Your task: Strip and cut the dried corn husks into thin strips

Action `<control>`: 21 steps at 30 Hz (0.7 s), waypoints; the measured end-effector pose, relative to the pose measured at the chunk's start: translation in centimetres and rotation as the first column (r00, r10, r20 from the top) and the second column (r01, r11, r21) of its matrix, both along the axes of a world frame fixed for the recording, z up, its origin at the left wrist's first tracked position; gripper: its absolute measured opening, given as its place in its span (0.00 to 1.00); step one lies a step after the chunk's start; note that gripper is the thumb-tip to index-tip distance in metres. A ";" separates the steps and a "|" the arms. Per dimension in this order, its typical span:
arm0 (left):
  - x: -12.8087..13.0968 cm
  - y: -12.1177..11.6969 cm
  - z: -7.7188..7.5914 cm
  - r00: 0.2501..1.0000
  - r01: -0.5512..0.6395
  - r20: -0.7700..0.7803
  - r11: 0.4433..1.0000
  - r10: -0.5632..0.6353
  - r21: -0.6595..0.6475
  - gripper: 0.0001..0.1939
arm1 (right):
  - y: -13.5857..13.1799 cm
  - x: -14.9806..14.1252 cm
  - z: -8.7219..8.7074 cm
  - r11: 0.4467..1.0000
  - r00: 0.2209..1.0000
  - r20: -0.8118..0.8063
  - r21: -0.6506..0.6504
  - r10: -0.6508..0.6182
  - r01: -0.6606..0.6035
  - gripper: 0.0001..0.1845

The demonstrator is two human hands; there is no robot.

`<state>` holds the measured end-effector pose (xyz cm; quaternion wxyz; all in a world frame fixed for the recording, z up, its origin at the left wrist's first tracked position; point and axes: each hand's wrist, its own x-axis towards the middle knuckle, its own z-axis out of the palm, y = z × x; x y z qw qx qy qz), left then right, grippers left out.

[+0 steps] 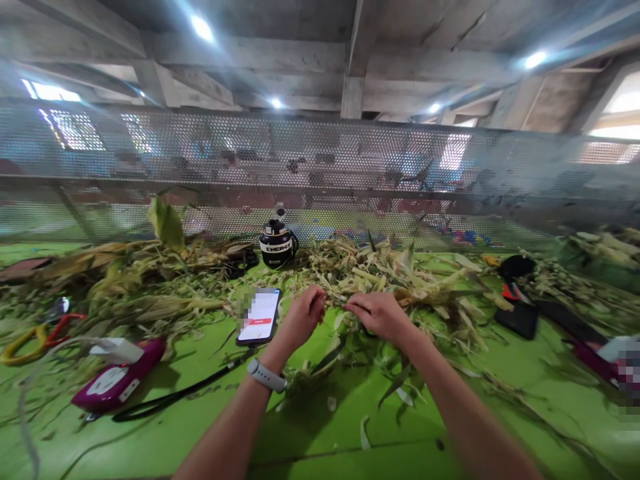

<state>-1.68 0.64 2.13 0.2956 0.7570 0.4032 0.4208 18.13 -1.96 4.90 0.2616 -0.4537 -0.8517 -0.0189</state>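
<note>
Husk pile (410, 283): on green table (305, 437), just beyond fingertips. L hand (304, 316): fingers curled in; grip unclear. R hand (377, 315): fingertips drawn close tog.; can't tell if clamped on anything. Phone (259, 316): screen lit, nr L hand. Black jar (277, 245): behind phone. Purple box (123, 381): far L, w/ white plug (117, 351) on top.

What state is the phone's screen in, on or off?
On: the phone shows a bright white display with a red bar across it.
</note>
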 end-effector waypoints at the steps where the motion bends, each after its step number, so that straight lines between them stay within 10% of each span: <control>1: 0.0 0.0 -0.1 1.000 -0.011 -0.021 1.000 0.011 0.011 0.10 | -0.1 0.0 0.0 1.000 1.000 -0.022 -0.009 0.005 -0.006 0.15; 11: 1.2 -0.3 -0.3 0.882 -0.148 -0.433 0.982 0.186 0.121 0.09 | -0.7 -0.7 0.3 0.987 0.982 -0.126 -0.053 0.141 -0.149 0.16; 18: 1.1 -4.0 2.0 0.872 0.410 -0.269 0.910 -0.409 -0.055 0.10 | -1.1 1.8 2.6 0.970 0.911 -0.404 -0.176 0.085 -0.169 0.17; 21: 0.7 -5.2 3.2 0.739 0.652 0.071 0.686 -0.670 -0.324 0.10 | -0.8 1.7 2.6 0.896 0.832 -0.550 -0.332 0.071 -0.296 0.19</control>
